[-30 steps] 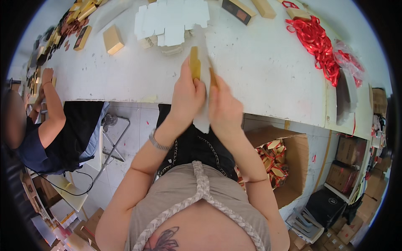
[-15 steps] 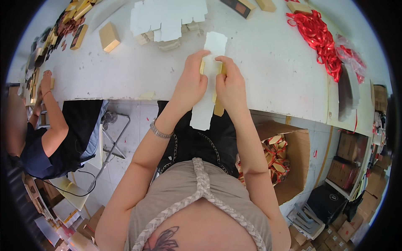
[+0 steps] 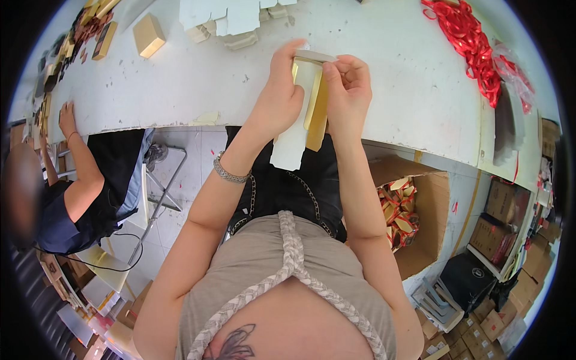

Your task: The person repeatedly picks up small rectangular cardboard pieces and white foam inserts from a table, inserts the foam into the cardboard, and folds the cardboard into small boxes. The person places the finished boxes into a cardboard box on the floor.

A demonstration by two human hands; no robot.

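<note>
Between my hands, at the table's front edge, is a partly folded carton point(image 3: 290, 148), white inside with gold outer sides. Its far end flap stands folded up, and its near end sticks out past the edge over my lap. My left hand point(image 3: 279, 96) grips the carton's left side, fingers reaching round the far end. With thumb and fingers, my right hand point(image 3: 349, 84) pinches the far right corner by the raised flap. The gold right side panel hangs outward below that hand. Parts of my left fingers are hidden behind the carton.
Flat white carton blanks point(image 3: 231, 18) are stacked farther back, with a gold box point(image 3: 149, 36) to their left. Red ribbon point(image 3: 465, 42) lies heaped at right. Below the table stands a cardboard box point(image 3: 429, 225) of ribboned packages. A co-worker point(image 3: 72, 198) sits at left.
The far end of the carton, flat before, is now folded up. Both my hands have moved farther out along it, and the right side panel has swung open. My view has shifted slightly.
</note>
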